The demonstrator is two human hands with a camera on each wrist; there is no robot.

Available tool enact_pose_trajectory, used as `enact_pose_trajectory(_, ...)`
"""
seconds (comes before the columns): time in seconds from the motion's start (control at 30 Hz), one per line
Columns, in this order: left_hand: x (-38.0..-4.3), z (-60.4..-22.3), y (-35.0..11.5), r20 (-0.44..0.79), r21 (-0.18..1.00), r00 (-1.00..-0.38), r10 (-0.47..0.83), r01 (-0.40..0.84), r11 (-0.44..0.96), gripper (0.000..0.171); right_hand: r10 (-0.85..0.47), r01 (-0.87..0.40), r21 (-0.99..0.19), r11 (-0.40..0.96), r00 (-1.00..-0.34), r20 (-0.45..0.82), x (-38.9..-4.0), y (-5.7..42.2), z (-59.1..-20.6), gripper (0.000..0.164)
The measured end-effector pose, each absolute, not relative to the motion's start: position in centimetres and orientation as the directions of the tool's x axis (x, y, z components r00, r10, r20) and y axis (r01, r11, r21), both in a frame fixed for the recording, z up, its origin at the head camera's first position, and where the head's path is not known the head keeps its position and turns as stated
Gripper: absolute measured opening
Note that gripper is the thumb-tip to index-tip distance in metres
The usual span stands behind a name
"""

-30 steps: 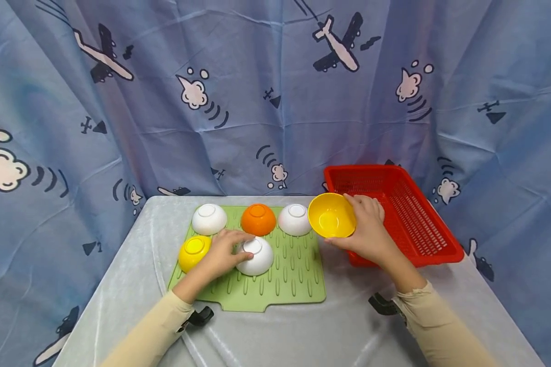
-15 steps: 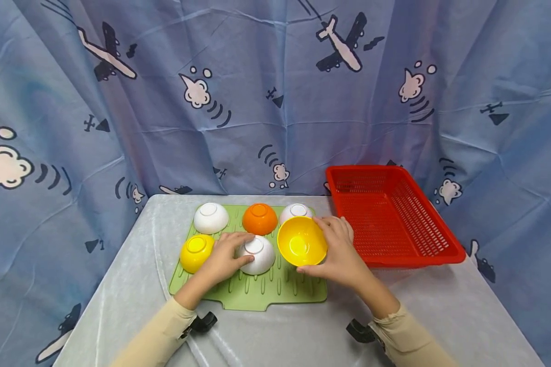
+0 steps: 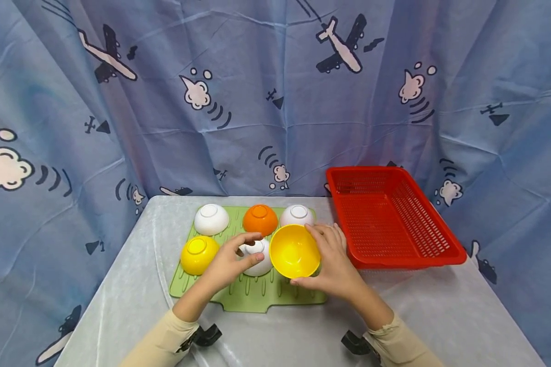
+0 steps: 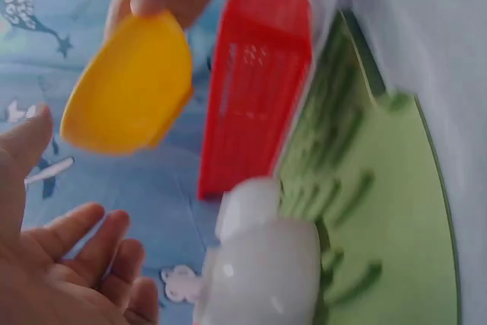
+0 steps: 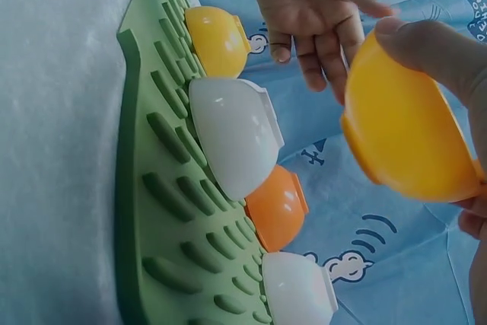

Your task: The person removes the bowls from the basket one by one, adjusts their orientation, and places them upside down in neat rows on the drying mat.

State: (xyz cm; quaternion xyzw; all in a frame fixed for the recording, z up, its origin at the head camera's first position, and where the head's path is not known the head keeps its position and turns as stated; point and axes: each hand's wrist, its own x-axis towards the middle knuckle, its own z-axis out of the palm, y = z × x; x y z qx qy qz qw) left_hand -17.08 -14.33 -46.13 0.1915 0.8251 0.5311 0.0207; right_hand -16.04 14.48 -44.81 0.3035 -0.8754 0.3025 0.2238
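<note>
My right hand [image 3: 332, 262] grips a yellow bowl [image 3: 295, 252] by its edge, thumb on one side and fingers on the other. The bowl is tilted so its inside faces me, held up over the right part of a green drying mat [image 3: 248, 302]. My left hand [image 3: 229, 262] hovers at its left with fingers spread, in front of an upside-down white bowl [image 3: 258, 269]. In the left wrist view a gap shows between the left fingers [image 4: 91, 253] and the held bowl [image 4: 133, 85].
Upside down on the mat are another yellow bowl [image 3: 199, 256], an orange bowl [image 3: 260, 220], a white bowl [image 3: 211, 220] at back left and one more white bowl [image 3: 296, 215] at back right. A red plastic basket [image 3: 408, 262] stands to the right. Behind hangs a blue curtain [image 3: 248, 92].
My right hand has carried the yellow bowl leftward from beside the basket to over the mat. My left hand has come off the middle white bowl and lifted slightly toward the held bowl.
</note>
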Motion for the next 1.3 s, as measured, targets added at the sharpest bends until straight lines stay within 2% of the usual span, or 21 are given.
enact_pose_trajectory(0.3,-15.5,-45.2,-13.2,-0.017,0.992,-0.858,0.513,0.049,0.116,0.062,-0.403,-0.738,-0.339,0.584,-0.626,0.668,-15.9,14.0,-44.8,0.122)
enact_pose_trajectory(0.53,-15.2,-45.7,-12.9,-0.01,1.0,-0.846,0.533,-0.011,0.0,0.06,-0.405,-0.756,-0.329,0.566,-0.603,0.688,-15.4,13.5,-44.9,0.121)
enact_pose_trajectory(0.67,-15.0,-45.9,-12.7,0.01,0.997,-0.867,0.499,-0.032,-0.076,0.058,-0.416,-0.747,-0.307,0.59,-0.607,0.677,-15.3,13.3,-45.0,0.123)
enact_pose_trajectory(0.8,-15.0,-45.8,-12.6,0.027,0.994,-0.901,0.433,-0.02,-0.103,0.055,-0.431,-0.724,-0.3,0.621,-0.635,0.641,-15.0,13.2,-44.7,0.126)
enact_pose_trajectory(0.9,-14.9,-45.5,-12.5,0.051,0.996,-0.927,0.372,0.022,-0.083,0.055,-0.404,-0.703,-0.354,0.617,-0.669,0.624,-14.9,13.4,-44.2,0.125)
enact_pose_trajectory(1.1,-15.2,-45.2,-12.9,0.188,0.966,-0.947,0.261,0.227,0.126,0.059,-0.27,-0.589,-0.582,0.56,-0.794,0.545,-14.3,14.1,-42.8,0.11)
enact_pose_trajectory(1.2,-15.2,-45.1,-13.0,0.26,0.918,-0.936,0.238,0.316,0.239,0.064,-0.225,-0.498,-0.699,0.513,-0.864,0.451,-14.1,14.5,-42.2,0.096)
enact_pose_trajectory(1.3,-15.3,-45.0,-13.0,0.333,0.864,-0.911,0.243,0.398,0.308,0.068,-0.229,-0.424,-0.776,0.468,-0.906,0.357,-14.2,14.8,-42.1,0.085)
